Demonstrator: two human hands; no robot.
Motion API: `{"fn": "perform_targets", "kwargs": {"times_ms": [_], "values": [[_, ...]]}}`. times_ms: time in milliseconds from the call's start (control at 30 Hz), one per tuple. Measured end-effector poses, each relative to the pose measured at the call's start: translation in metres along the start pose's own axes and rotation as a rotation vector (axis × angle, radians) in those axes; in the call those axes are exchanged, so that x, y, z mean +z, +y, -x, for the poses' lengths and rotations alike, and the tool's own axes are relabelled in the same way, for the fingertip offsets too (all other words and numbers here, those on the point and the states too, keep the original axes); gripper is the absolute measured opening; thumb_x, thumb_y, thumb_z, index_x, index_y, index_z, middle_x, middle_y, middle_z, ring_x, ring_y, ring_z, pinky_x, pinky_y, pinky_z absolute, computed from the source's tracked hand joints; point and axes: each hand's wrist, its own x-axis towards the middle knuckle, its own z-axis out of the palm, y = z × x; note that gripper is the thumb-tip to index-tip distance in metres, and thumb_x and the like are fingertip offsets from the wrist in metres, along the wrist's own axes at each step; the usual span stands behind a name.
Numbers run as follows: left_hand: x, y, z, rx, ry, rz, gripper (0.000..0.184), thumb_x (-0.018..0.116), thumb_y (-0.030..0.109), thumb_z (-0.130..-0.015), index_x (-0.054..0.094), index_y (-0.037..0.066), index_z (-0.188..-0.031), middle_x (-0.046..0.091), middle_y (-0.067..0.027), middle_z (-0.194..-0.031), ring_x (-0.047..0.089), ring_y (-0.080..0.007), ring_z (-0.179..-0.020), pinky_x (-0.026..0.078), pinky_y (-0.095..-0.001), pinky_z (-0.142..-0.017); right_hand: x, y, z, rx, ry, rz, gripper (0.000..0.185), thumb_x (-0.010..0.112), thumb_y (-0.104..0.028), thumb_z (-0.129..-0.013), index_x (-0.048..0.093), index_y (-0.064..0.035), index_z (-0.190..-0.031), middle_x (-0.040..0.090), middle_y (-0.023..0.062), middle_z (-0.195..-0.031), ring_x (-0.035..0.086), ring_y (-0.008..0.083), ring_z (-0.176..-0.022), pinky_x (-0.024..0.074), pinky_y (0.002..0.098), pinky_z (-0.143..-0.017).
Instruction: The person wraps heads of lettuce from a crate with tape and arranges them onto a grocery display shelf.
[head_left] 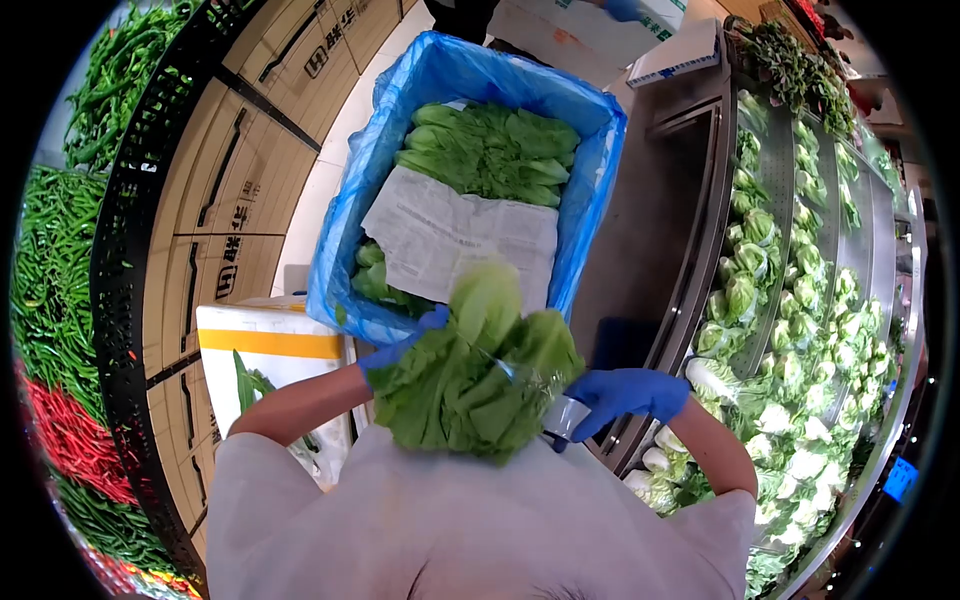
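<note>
We observed the person's left hand [397,349], in a blue glove, closed around the left side of a large, loose bunch of bright green leafy lettuce [450,385]; its fingers were partly hidden by the leaves. The bunch was held up in front of the chest, near the close end of a deep crate lined with crinkled blue plastic [345,215]. We found the right hand [640,393], likewise blue-gloved, with its fingers closed on a small, pale, shiny roll-like object [566,416] just beside the bunch's right side. A glossy clear strip showed across the leaves.

Inside the crate we recorded further green leafy heads [490,150], partly covered by a printed grey paper sheet [455,230]. To the left we noted a white box with a yellow band [270,345] and brown cardboard boxes with black print [240,190]. To the right, pale green cabbage-like heads [745,295] lay on a sloping metal display rack [785,190].
</note>
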Motion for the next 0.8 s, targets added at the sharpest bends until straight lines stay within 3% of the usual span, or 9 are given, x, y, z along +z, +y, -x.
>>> {"fn": "perform_targets", "kwargs": {"times_ms": [67,100,133,200,233,333,467,700,800], "values": [[0.007,-0.001,0.002,-0.124,0.008,0.003,0.054,0.039,0.034,-0.094,0.024,0.010,-0.140,0.031,-0.0111,-0.140,0.036,-0.0214,-0.126,0.029,-0.0348,-0.107,-0.004,0.018,-0.020,-0.036,-0.077,0.038,0.042,0.071,-0.015,-0.076,0.056,0.0022,-0.111,0.063,0.0062,-0.100,0.055,0.0100,-0.093,0.0426,0.0221,-0.082],[0.041,0.004,0.009,-0.125,0.104,-0.121,0.066,0.057,0.036,-0.085,0.030,0.005,-0.136,0.043,-0.0125,-0.132,0.048,-0.0229,-0.116,0.040,-0.0339,-0.099,-0.003,0.027,-0.025,-0.246,-0.077,0.044,0.042,0.066,-0.020,-0.081,0.054,0.0013,-0.114,0.062,0.0068,-0.100,0.058,0.0106,-0.090,0.0458,0.0227,-0.079],[0.042,0.006,0.006,-0.131,0.116,-0.122,0.066,0.057,0.036,-0.085,0.030,0.005,-0.136,0.043,-0.0125,-0.132,0.048,-0.0229,-0.116,0.040,-0.0339,-0.099,-0.004,0.033,-0.031,-0.302,-0.084,0.010,0.042,0.066,-0.020,-0.081,0.054,0.0011,-0.115,0.062,0.0068,-0.101,0.058,0.0107,-0.090,0.0460,0.0228,-0.079],[0.047,0.011,-0.001,-0.387,0.240,-0.256,0.061,0.050,0.022,-0.086,0.023,0.009,-0.140,0.038,-0.0128,-0.136,0.045,-0.0228,-0.119,0.036,-0.0352,-0.102,-0.008,0.039,-0.045,-0.295,-0.074,-0.102,0.041,0.064,-0.021,-0.082,0.053,0.0008,-0.115,0.062,0.0070,-0.101,0.058,0.0109,-0.089,0.0464,0.0231,-0.079],[0.051,0.014,-0.004,-0.387,0.201,-0.292,0.070,0.057,0.016,-0.079,0.023,0.008,-0.140,0.041,-0.0121,-0.133,0.048,-0.0206,-0.115,0.039,-0.0342,-0.099,-0.009,0.040,-0.050,-0.281,-0.055,-0.175,0.041,0.064,-0.022,-0.083,0.053,0.0006,-0.115,0.062,0.0070,-0.101,0.059,0.0111,-0.089,0.0466,0.0232,-0.079],[0.077,0.014,-0.016,-0.359,0.152,-0.565,0.055,0.059,0.021,-0.081,0.040,0.003,-0.129,0.054,-0.0104,-0.117,0.057,-0.0156,-0.100,0.045,-0.0298,-0.090,-0.010,0.042,-0.064,-0.234,0.032,-0.485,0.041,0.061,-0.024,-0.084,0.052,0.0000,-0.116,0.062,0.0072,-0.101,0.059,0.0114,-0.088,0.0473,0.0236,-0.079],[0.092,0.013,-0.023,-0.474,0.194,-0.598,0.056,0.062,0.019,-0.080,0.039,0.003,-0.129,0.054,-0.0103,-0.118,0.056,-0.0156,-0.101,0.045,-0.0303,-0.090,-0.023,0.028,-0.074,-0.214,0.120,-0.806,0.040,0.059,-0.026,-0.086,0.051,-0.0007,-0.117,0.062,0.0075,-0.102,0.060,0.0118,-0.088,0.0482,0.0242,-0.079],[0.127,0.008,-0.022,-0.501,0.293,-0.705,0.061,0.064,0.020,-0.080,0.035,0.002,-0.131,0.049,-0.0112,-0.121,0.051,-0.0167,-0.108,0.043,-0.0315,-0.092,-0.018,-0.004,-0.061,-0.320,0.026,-0.742,0.045,0.055,-0.032,-0.088,0.049,-0.0015,-0.121,0.058,0.0076,-0.110,0.058,0.0135,-0.093,0.0454,0.0251,-0.085],[0.128,0.005,-0.021,-0.451,0.315,-0.840,0.064,0.066,0.020,-0.078,0.035,0.002,-0.131,0.049,-0.0107,-0.122,0.051,-0.0169,-0.109,0.043,-0.0311,-0.092,-0.011,-0.004,-0.056,-0.433,0.184,-0.555,0.046,0.056,-0.027,-0.087,0.045,-0.0003,-0.123,0.056,0.0109,-0.114,0.057,0.0175,-0.101,0.0441,0.0287,-0.090]]}}
